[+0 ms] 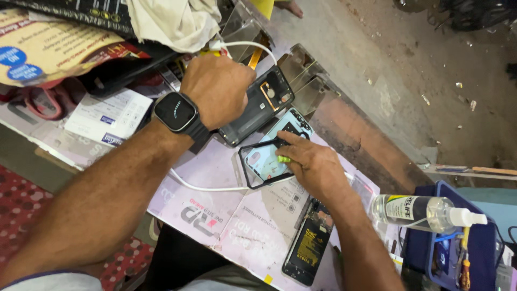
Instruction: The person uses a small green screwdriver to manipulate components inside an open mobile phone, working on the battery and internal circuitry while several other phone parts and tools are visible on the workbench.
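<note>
My left hand (218,89), with a dark smartwatch (176,112) on the wrist, is curled over the near end of a dark phone housing (263,102). Its fingertips are hidden. A yellow piece (210,53) and a white cable (253,46) show just behind the knuckles. My right hand (315,167) pinches a small yellow-green tool (283,159). Its index finger presses on a light blue phone back (266,156) that lies inside a thin black frame. Both phone parts rest on a pale printed sheet (226,215).
An opened phone with its battery exposed (306,247) lies near my right forearm. A clear bottle with a white nozzle (425,211) rests on a blue tool tray (479,248). Boxes, a white cloth (172,21) and red-handled scissors (37,102) crowd the left. Concrete floor lies beyond the counter's metal edge.
</note>
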